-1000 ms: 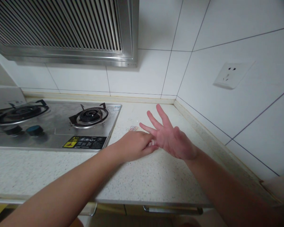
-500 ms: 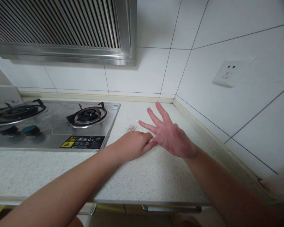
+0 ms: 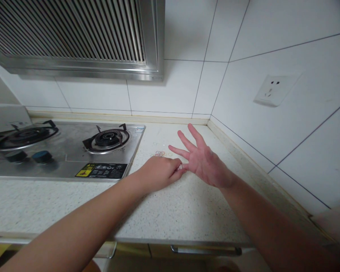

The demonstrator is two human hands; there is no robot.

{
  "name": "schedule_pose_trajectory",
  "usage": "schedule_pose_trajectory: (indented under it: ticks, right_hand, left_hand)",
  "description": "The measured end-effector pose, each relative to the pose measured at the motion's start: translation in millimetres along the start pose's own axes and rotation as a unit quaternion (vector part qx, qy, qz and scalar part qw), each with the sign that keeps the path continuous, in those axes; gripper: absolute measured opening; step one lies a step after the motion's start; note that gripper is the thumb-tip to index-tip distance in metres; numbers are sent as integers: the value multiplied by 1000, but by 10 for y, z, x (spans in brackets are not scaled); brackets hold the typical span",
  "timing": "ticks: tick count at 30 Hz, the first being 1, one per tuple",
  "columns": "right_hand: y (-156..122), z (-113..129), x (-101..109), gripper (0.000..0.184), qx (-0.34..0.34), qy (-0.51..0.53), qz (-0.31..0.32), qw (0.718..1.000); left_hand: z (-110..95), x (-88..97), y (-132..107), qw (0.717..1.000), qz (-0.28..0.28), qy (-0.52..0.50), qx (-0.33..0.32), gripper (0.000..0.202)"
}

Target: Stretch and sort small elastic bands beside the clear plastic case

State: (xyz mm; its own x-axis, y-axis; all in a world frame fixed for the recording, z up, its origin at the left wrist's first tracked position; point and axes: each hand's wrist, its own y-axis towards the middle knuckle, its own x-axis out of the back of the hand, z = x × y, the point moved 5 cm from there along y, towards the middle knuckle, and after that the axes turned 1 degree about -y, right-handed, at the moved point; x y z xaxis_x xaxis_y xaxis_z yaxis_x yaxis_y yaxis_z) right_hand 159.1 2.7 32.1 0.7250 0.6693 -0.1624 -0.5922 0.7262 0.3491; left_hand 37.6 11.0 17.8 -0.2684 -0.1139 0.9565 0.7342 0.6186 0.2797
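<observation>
The step in hand looks to be working a small pale band (image 3: 180, 167) at the right little finger; the left hand (image 3: 162, 170) pinches it between thumb and fingers, while the right hand (image 3: 201, 163) spreads open, palm showing; the next move seems to call for a light pinch and steady finger; compared with half a second ago, the pinch sits farther out, baring more finger; thin coloured loops (image 3: 159, 153) lie unmoved on the counter (image 3: 184, 211).

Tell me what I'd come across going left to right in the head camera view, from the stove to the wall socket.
Left burner → right burner → left hand → right hand → wall socket.
</observation>
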Motion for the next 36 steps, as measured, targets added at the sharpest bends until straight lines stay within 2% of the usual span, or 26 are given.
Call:
schedule_pose_trajectory:
  ticks: [5,12,21,25,29,36]
  right_hand:
    - [-4,-13,-7,79,-8,1,-5,1000]
    - [-13,5,-9,81,-19,-3,2,1000]
    - [-4,-26,-17,80,-10,-1,-6,1000]
    - [9,-51,-74,82,-15,-1,-12,1000]
    - [3,17,-41,81,-1,-8,-30,1000]
    - [0,67,44,78,1,-3,-27,1000]
  left_hand:
    - [18,26,-16,1000,3,6,-4,36]
    - [78,22,-25,998,-6,-56,-29,36]
    - [30,65,-15,997,-41,-67,-15,19]
    - [-18,27,5,997,-20,-52,-48,31]
    - [33,45,4,1000,-14,-7,-18,46]
    - [30,88,-9,1000,-17,7,-23,36]
